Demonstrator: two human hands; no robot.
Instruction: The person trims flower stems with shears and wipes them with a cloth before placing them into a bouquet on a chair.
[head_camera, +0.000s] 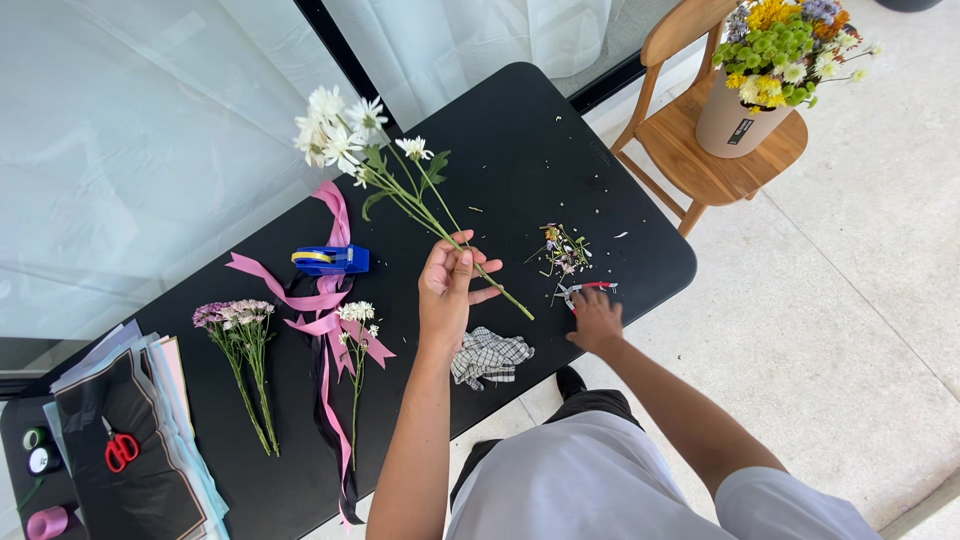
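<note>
My left hand (448, 285) grips the green stems of a bunch of white daisies (345, 135), lifted over the black table (530, 140), with the blooms pointing to the far left. The cut stem ends reach toward the table's near edge. My right hand (595, 322) rests at the near right edge, its fingers on a pair of red-handled snips (585, 288). A small pile of stem and leaf trimmings (563, 250) lies just beyond the snips.
A checked cloth (488, 356) lies near the edge between my hands. Pink ribbons (325, 310), a blue tape dispenser (333, 260), purple flowers (238, 345), small white flowers (357, 330), wrapping sheets with red scissors (120, 450) lie left. A wooden chair (715, 150) holds a potted bouquet (770, 60).
</note>
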